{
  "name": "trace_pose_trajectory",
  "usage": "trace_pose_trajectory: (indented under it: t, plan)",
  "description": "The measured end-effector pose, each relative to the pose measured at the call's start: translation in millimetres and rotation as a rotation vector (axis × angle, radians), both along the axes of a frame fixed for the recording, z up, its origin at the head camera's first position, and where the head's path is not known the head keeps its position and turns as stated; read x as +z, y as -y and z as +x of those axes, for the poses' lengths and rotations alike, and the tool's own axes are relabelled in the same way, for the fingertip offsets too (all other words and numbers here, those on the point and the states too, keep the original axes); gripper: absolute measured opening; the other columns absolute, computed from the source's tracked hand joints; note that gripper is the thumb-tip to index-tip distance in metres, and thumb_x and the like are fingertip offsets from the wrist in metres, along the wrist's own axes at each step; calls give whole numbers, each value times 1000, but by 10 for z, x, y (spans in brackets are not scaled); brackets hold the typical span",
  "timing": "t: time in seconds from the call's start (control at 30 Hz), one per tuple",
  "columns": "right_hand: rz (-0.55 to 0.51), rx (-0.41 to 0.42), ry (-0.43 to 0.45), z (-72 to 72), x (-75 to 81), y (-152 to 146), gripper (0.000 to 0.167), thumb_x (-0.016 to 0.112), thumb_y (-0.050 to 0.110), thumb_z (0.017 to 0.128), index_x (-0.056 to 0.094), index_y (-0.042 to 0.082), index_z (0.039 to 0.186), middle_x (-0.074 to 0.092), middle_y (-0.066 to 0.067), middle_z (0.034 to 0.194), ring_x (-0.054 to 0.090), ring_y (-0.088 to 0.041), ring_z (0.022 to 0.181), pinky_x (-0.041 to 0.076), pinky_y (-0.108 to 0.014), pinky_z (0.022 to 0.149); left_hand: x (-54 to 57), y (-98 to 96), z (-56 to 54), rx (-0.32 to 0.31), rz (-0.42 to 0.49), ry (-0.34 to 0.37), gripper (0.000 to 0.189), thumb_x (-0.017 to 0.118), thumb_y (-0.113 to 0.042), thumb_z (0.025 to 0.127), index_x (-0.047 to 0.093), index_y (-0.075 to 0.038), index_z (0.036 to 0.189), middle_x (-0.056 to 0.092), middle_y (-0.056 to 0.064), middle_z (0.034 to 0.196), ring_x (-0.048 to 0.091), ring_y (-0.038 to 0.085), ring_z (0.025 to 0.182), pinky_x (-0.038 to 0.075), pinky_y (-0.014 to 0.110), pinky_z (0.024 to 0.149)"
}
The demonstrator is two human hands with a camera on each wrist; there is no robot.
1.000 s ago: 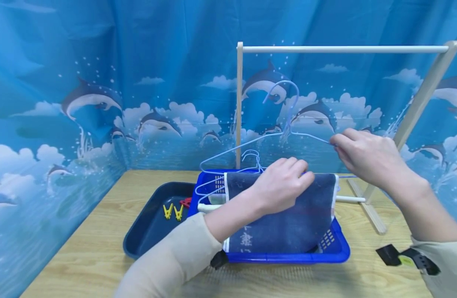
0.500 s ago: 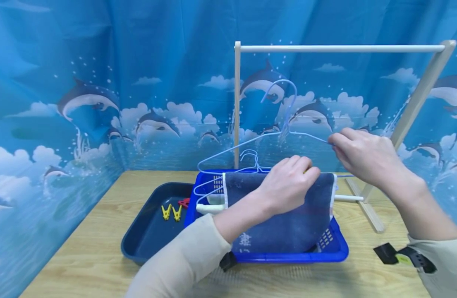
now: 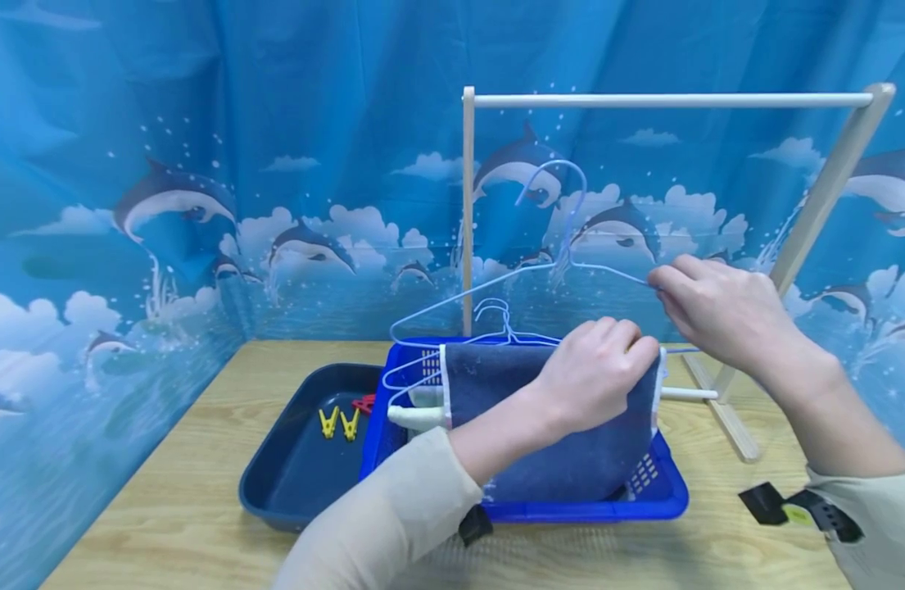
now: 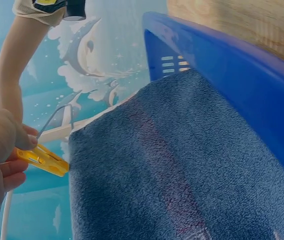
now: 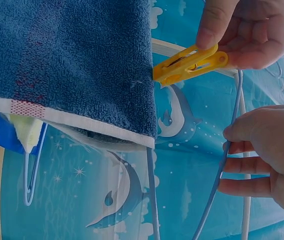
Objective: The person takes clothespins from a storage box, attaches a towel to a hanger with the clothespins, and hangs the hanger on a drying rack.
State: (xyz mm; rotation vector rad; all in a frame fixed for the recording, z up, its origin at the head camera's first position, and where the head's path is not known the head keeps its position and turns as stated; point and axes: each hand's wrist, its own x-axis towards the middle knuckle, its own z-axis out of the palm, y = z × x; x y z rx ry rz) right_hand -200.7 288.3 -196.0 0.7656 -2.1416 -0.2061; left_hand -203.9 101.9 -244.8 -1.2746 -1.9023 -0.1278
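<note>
A dark blue towel (image 3: 563, 467) with white edging hangs folded over the lower bar of a light blue wire hanger (image 3: 558, 162). My right hand (image 3: 725, 311) pinches the hanger's right shoulder wire, keeping its hook upright. Between thumb and fingers my left hand (image 3: 595, 377) holds a yellow clothespin (image 5: 189, 66). In the right wrist view the clothespin's tip is right at the towel's folded top edge, towards the right corner. In the left wrist view the towel (image 4: 157, 160) reaches down towards the basket's blue rim.
Behind and below the towel stands a blue basket (image 3: 585, 512) with more hangers (image 3: 507, 319) and a pale green cloth (image 3: 415, 416). To its left, a dark tray (image 3: 275, 483) holds yellow clothespins (image 3: 339, 423) and a red one (image 3: 364, 403). A wooden rack (image 3: 673, 101) rises behind.
My left hand has slid to the right along the towel's top edge with the yellow clothespin. The right hand and the hanger have stayed nearly still.
</note>
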Motion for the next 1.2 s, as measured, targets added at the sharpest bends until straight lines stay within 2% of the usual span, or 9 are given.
trace_pose_trajectory:
  t: [0.23,0.4,0.73,1.0,1.2]
  plan:
    - [-6,-3,5,10,-12,-1,20,66,0,74,62,2,94,57,-11,76,47,-22,47,23,-26,36,-58,-69,-9,-45,3,-116,19,45,-10,92,63,-15,95,61,-2,87,59,13,80,45,21,66]
    - [-8,-3,5,16,-13,3,20,65,0,75,62,2,94,57,-11,77,47,-22,48,23,-27,36,-82,-111,-19,-47,22,-154,20,42,-9,92,62,-16,90,60,-2,82,58,13,75,42,21,61]
    - [-9,1,0,20,9,2,20,66,0,75,62,1,94,58,-12,78,50,-25,50,25,-28,35,-67,-163,15,26,73,-125,16,47,-11,88,62,-18,88,60,-5,78,58,10,70,40,21,57]
    - [-7,-1,9,25,10,4,20,66,0,75,62,2,95,57,-11,77,50,-25,50,26,-28,35,-93,-191,20,31,172,-95,9,54,-12,81,60,-18,79,59,-6,73,57,8,64,36,21,53]
    - [-9,6,1,34,-3,-8,22,67,0,74,62,1,94,57,-12,77,50,-25,50,26,-28,35,-108,-222,11,29,184,-85,11,54,-12,81,61,-19,78,59,-6,72,57,7,64,34,21,52]
